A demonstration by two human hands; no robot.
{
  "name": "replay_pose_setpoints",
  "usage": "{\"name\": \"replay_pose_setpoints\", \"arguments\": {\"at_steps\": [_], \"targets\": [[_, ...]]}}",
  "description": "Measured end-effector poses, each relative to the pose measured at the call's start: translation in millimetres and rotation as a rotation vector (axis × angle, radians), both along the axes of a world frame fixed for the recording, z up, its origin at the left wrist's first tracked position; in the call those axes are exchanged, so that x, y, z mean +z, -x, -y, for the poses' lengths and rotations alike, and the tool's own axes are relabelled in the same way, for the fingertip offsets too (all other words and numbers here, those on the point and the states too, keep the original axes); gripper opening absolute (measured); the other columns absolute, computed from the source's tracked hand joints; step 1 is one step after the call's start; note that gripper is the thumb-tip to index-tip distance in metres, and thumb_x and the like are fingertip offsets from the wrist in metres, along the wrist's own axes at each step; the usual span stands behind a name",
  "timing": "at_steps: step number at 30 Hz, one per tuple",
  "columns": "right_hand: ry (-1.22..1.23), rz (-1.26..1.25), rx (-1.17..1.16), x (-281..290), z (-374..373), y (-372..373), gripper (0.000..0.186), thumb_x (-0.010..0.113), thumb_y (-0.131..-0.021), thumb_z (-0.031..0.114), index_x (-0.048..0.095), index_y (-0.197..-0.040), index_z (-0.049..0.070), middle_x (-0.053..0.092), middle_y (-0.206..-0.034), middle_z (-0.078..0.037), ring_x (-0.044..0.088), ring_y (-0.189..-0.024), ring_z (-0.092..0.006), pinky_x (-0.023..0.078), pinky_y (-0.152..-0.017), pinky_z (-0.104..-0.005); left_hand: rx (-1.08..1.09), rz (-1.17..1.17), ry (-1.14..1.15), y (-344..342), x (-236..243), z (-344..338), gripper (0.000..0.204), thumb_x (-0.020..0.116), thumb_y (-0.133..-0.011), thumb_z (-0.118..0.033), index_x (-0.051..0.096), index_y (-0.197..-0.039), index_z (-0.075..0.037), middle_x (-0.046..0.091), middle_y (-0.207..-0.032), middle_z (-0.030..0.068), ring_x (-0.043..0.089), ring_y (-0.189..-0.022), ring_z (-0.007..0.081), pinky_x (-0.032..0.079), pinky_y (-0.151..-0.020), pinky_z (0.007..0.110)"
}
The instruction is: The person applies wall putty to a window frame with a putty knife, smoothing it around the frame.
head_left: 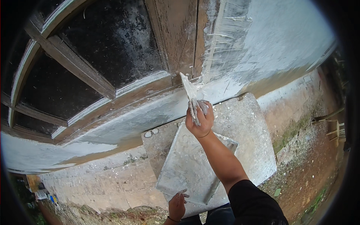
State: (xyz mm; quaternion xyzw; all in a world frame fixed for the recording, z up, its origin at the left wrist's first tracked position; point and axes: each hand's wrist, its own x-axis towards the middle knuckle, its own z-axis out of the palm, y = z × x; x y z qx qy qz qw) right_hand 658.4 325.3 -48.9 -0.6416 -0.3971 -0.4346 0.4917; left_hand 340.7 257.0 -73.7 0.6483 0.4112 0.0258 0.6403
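Observation:
My right hand [200, 122] is closed around a plastering trowel [188, 87], its blade caked with white plaster and seen nearly edge-on. The blade's far tip is near the lower corner of the wooden window frame [152, 87], beside the wall [270, 41]. Below my right arm lies a shallow, plaster-smeared tray [187, 155] with raised rims. At its near rim is my left hand [177, 207], whose white-smeared fingers curl over the edge. Wet-looking plaster [227, 33] covers a strip of wall right of the frame.
The tray rests on a larger, spattered grey board [251, 131] standing close to the wall. Dark glass panes [112, 37] fill the arched window. Far below are a paved ledge [101, 183] and brown ground [300, 180]; a pale chair-like object [335, 129] stands at right.

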Motion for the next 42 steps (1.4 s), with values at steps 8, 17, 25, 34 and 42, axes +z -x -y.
{"name": "replay_pose_setpoints", "arguments": {"at_steps": [8,17,25,34,42], "targets": [[0.010,-0.072,0.063,0.2,6.7,30.7,0.021,0.058,-0.065,-0.006,0.055,-0.086,-0.007,0.059,-0.081,-0.020,0.057,-0.071,-0.0350,0.048,-0.065,-0.0389,0.001,-0.012,0.025,21.2,-2.9,-13.6,0.037,0.036,-0.094,-0.024,0.057,-0.103,0.005,0.063,-0.077,0.0081,0.052,-0.059,0.0085,0.042,-0.057,0.022],[-0.160,-0.528,0.168,6.6,41.2,0.8,0.022,0.058,-0.066,-0.003,0.058,-0.088,-0.004,0.059,-0.081,-0.016,0.058,-0.071,-0.0288,0.046,-0.064,-0.0305,-0.023,-0.029,0.020,1.1,-5.8,-0.1,0.037,0.036,-0.094,-0.024,0.057,-0.103,0.004,0.063,-0.078,0.0077,0.052,-0.059,0.0081,0.042,-0.057,0.022],[-0.073,-0.435,0.208,14.5,54.2,-53.9,0.019,0.061,-0.065,-0.002,0.057,-0.084,-0.004,0.058,-0.079,-0.017,0.057,-0.067,-0.0308,0.046,-0.060,-0.0309,-0.037,-0.021,0.034,-41.6,-14.1,29.7,0.029,0.039,-0.091,-0.017,0.058,-0.103,0.001,0.064,-0.078,0.0079,0.054,-0.055,0.0119,0.043,-0.054,0.025],[-0.017,-0.292,0.065,15.2,81.7,-90.9,0.023,0.063,-0.063,-0.002,0.056,-0.085,-0.004,0.057,-0.081,-0.018,0.057,-0.068,-0.0316,0.046,-0.059,-0.0315,-0.037,0.023,-0.015,-85.6,-6.7,54.9,0.028,0.040,-0.091,-0.018,0.060,-0.101,0.001,0.063,-0.075,0.0076,0.053,-0.055,0.0111,0.043,-0.054,0.025],[-0.082,-0.237,0.041,32.1,87.4,-81.8,0.022,0.062,-0.063,-0.004,0.056,-0.084,-0.006,0.057,-0.080,-0.018,0.055,-0.066,-0.0308,0.046,-0.056,-0.0329,-0.018,-0.008,-0.013,-78.5,-3.1,62.6,0.028,0.040,-0.091,-0.018,0.061,-0.099,0.000,0.061,-0.067,0.0080,0.053,-0.054,0.0122,0.042,-0.053,0.026]]}}
